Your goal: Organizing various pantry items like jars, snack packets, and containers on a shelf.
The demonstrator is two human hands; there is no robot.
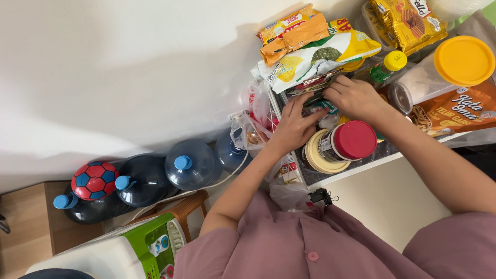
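Observation:
Both my hands are at a crowded shelf of snack packets and jars. My left hand (294,124) lies flat on a stack of small packets (312,88), fingers reaching under them. My right hand (354,95) curls over the same stack from the right, pinching its edge. Just below my hands stands a jar with a red lid (355,139) beside a cream-lidded jar (316,155). Above the hands lie a white and yellow chip bag (315,59) and orange biscuit packets (292,31).
A clear jar with a yellow lid (462,61), a small yellow-capped bottle (390,64) and orange packets sit at the right. Several large blue water jugs (191,165) stand on the floor by the wall, a red and blue ball (94,181) resting on one. A green and white toy (150,243) is nearer.

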